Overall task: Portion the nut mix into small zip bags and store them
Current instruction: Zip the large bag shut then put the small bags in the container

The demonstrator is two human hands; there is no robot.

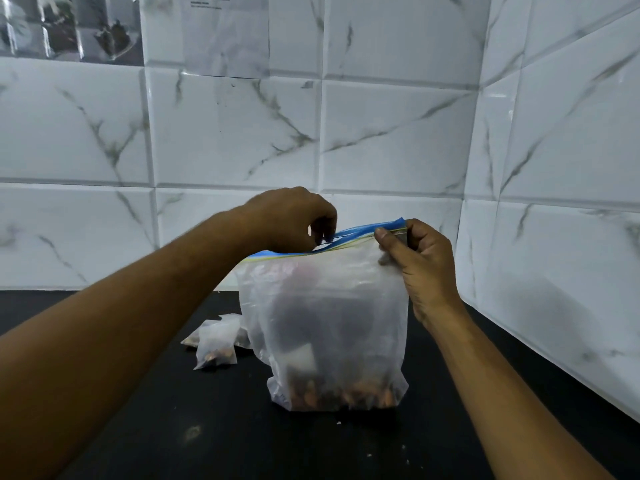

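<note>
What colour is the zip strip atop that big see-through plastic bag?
The zip strip is blue, with a thin yellowish line beneath; best in the head view.

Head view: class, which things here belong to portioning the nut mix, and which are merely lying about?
Job: large translucent zip bag with blue seal, pinched by left hand and right hand; brown nut mix inside; small filled clear bags beside it.
Lying about: white printed paper sheet on the wall; pale crumbs on black countertop.

Black counter [225, 427], marble-tiled wall [381, 133]
</note>
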